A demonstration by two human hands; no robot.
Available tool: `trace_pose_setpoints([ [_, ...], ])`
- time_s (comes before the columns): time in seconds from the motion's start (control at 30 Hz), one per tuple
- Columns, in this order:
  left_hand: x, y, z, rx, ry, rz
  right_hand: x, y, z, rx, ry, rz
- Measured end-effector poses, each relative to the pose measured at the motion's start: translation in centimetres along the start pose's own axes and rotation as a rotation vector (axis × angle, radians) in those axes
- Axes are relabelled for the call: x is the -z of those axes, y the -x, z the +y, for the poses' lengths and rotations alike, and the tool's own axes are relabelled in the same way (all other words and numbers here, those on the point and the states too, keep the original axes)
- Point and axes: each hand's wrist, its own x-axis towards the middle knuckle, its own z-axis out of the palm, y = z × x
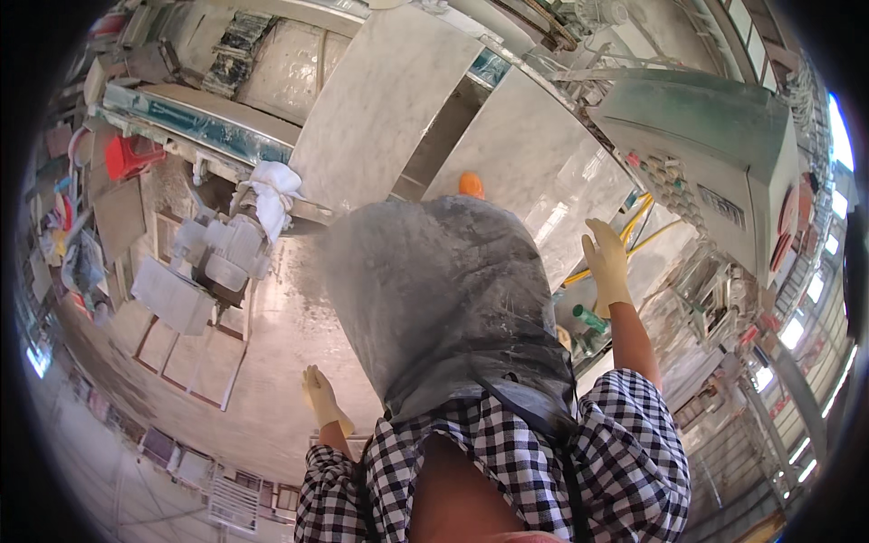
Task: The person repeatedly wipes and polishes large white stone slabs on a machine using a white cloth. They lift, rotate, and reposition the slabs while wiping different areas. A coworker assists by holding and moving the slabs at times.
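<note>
Both of my hands wear pale yellow gloves. My left hand (323, 398) hangs low beside my body over the floor, its fingers stretched out and holding nothing. Out to the right, my right hand (606, 262) is raised with its fingers apart, also with nothing in it. It appears nearest to some yellow tubing or bars (638, 223) and a green bottle-like object (590, 319). A dark grey apron (444, 290) covers my front and hides what is beneath it. Beyond the apron lie two pale, marble-patterned slabs (376, 90) with a narrow gap between them. An orange rounded tip (471, 185) shows at the apron's edge.
A large machine housing with a green top (697, 109) stands at the far right. On the left are a grey motor unit (231, 253), a white cloth (272, 195) and a red bucket (129, 157). A blue-green beam (195, 127) runs along the far left.
</note>
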Motion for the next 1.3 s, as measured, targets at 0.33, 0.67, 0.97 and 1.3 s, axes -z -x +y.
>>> trace_pose_setpoints([
  [0.33, -0.3, -8.7, 1.8, -0.060, 0.185, -0.021, -2.3, 4.0, 3.1, -0.261, -0.265, -0.049],
  [0.67, -8.8, -3.8, 1.0, 0.018, 0.225, -0.045, -4.6, 9.4, -2.4, -0.375, -0.203, -0.482],
  [0.97, -16.3, 3.7, -3.8, 0.315, 0.449, -0.010, -2.4, -0.4, -15.4, -0.518, -0.493, -0.450],
  [1.3, -14.4, 4.5, -6.6, 0.371, 0.371, -0.002, -3.0, -3.3, -16.0, -0.340, -0.213, -0.578],
])
